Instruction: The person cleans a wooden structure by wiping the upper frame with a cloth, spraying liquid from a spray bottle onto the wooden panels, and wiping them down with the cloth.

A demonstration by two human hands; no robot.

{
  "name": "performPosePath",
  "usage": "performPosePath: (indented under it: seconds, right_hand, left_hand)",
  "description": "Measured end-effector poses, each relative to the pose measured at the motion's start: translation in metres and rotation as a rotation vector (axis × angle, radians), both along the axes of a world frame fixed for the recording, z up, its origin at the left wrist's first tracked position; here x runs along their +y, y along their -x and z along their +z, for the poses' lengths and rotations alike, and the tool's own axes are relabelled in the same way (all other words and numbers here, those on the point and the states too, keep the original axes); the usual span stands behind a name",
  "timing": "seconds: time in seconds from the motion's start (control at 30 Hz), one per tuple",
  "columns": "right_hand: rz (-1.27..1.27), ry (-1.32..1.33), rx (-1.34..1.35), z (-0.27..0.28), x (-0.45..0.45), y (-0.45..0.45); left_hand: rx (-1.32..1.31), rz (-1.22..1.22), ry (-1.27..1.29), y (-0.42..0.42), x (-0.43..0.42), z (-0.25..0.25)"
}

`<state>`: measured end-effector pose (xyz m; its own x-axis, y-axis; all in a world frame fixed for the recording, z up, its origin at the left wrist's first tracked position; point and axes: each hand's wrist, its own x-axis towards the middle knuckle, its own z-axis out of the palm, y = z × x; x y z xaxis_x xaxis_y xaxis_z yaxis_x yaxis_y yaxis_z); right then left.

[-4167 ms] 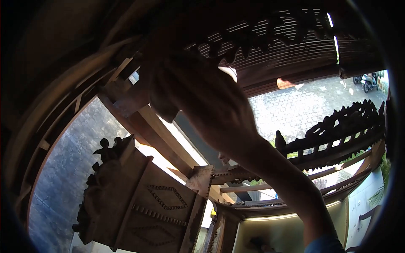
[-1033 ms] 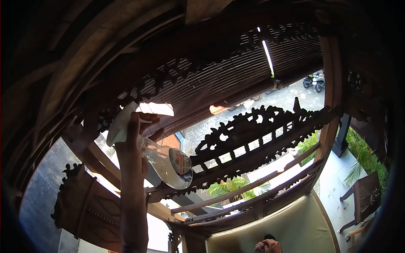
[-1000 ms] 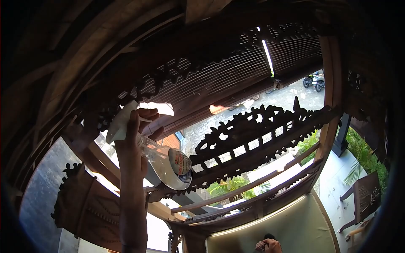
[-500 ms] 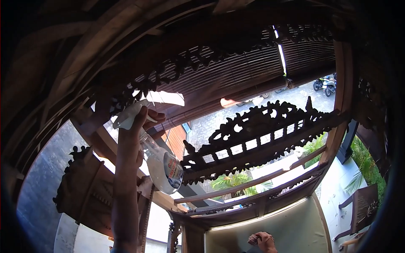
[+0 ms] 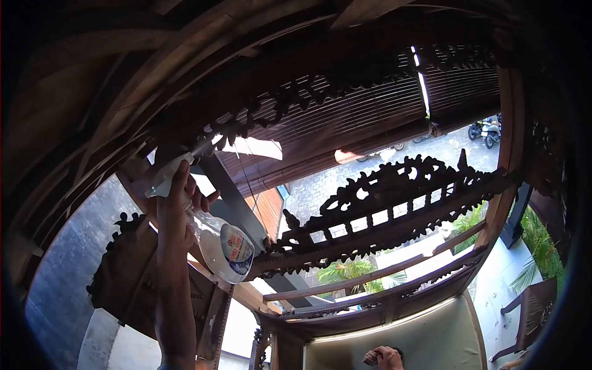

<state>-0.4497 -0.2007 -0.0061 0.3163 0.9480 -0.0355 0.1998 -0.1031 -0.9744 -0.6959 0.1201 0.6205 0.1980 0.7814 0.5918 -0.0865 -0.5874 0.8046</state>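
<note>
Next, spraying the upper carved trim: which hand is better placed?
Probably the left hand: it grips the spray bottle, sprayer head toward the upper carved trim; the right hand is low.

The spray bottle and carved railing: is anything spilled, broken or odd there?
Nothing clearly stands out. The spray bottle leans, but the left hand grips it and no spill shows. The carved railing slants, perhaps just from the camera's tilt.

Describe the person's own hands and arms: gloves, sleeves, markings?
Left hand: ungloved, forearm slim and bare, no watch or bracelet visible; a sliver of blue sleeve shows at the bottom edge. Right hand: ungloved, too small to rule out rings; its sleeve is out of frame.
</note>
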Motion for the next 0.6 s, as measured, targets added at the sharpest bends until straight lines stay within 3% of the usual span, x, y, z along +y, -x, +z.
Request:
performPosePath:
  seconds: [0.17, 0.6]
  right_hand:
    - [-0.095, 0.080, 0.135, 0.014, -0.007, -0.002]
    - [-0.070, 0.069, 0.309, 0.013, -0.011, -0.005]
  left_hand:
    - [0.084, 0.040, -0.046, -0.024, -0.040, 0.017]
    - [0.054, 0.035, -0.076, -0.045, -0.037, 0.015]
